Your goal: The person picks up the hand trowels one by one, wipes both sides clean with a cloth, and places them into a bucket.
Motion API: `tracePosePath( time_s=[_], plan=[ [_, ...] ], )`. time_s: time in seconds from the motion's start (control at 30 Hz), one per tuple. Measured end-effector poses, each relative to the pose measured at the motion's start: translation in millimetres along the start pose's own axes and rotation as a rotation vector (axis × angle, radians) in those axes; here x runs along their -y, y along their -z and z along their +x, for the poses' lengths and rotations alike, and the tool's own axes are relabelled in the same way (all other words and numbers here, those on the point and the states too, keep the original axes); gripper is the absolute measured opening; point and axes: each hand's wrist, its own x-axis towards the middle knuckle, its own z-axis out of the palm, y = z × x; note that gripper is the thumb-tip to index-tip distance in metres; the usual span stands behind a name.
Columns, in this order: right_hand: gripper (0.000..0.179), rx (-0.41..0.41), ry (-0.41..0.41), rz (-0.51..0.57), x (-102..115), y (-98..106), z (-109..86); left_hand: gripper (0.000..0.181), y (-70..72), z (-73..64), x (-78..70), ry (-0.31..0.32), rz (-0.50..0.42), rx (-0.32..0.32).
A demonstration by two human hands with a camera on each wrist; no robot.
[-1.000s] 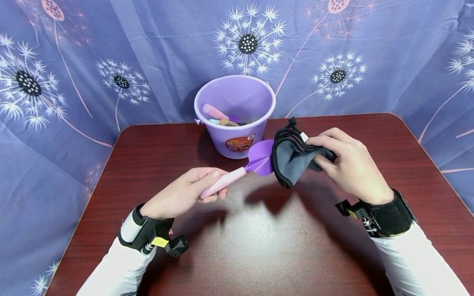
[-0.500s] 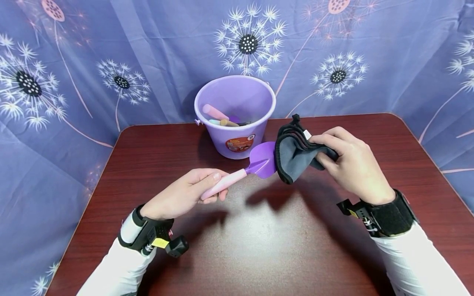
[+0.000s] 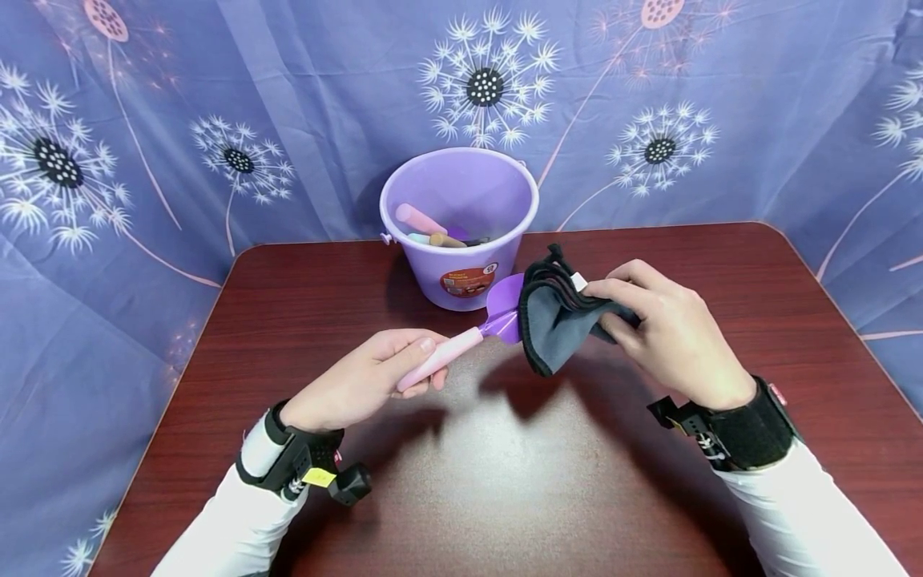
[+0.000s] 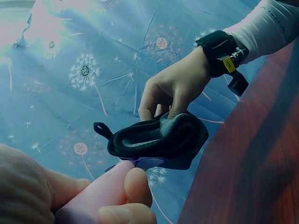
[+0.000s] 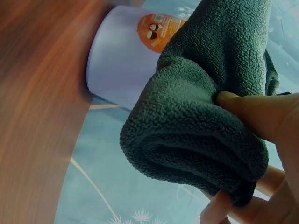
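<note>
My left hand (image 3: 375, 373) grips the pink handle of a toy shovel (image 3: 447, 354), its purple blade raised above the table and pointing right. A folded dark grey cloth (image 3: 558, 316) with black edging and a small white tag is pinched between the thumb and fingers of my right hand (image 3: 667, 332). The cloth lies against the blade and covers its right part. In the left wrist view the cloth (image 4: 159, 140) sits over the blade, just past the handle (image 4: 100, 189). Close up in the right wrist view, the cloth (image 5: 187, 107) shows a fuzzy, terry-like surface.
A purple bucket (image 3: 461, 264) with an orange label stands at the back of the dark red wooden table (image 3: 310, 296). Inside it lie a pink handle (image 3: 420, 218), a tan one (image 3: 445, 240) and other pieces. A blue dandelion-print curtain (image 3: 324, 96) hangs behind.
My right hand has shifted slightly right, then back left and a little down with the cloth, so the cloth now covers more of the blade. My left hand has barely moved.
</note>
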Motion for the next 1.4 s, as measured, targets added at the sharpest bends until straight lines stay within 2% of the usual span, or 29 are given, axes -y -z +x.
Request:
tracePosePath(
  time_s=[0.17,0.4,0.6,0.73,1.03,1.2,1.4],
  plan=[
    [0.034,0.031,0.017,0.012,6,-5,-0.9,0.038,-1.5,0.3,2.2,0.003,-0.073,0.014],
    [0.030,0.080,0.052,0.025,15,-11,-0.8,0.035,-4.4,0.8,4.6,0.017,-0.058,-0.003],
    [0.031,0.077,0.087,0.073,23,-18,-0.1,0.030,-8.3,1.7,6.7,0.047,-0.022,-0.024],
    [0.031,0.074,0.079,0.132,27,-22,-0.3,0.025,-11.6,3.1,8.7,0.057,-0.020,-0.023],
    [0.025,0.123,-0.096,0.319,33,-34,-3.5,0.021,-20.4,8.0,11.8,0.043,0.091,-0.087],
    [0.026,0.145,-0.190,0.343,35,-35,-4.3,0.024,-23.1,9.5,12.6,0.075,0.190,-0.122],
    [0.020,0.168,-0.309,0.357,35,-33,-4.2,0.016,-22.5,8.1,11.9,0.080,0.275,-0.111]
  ],
)
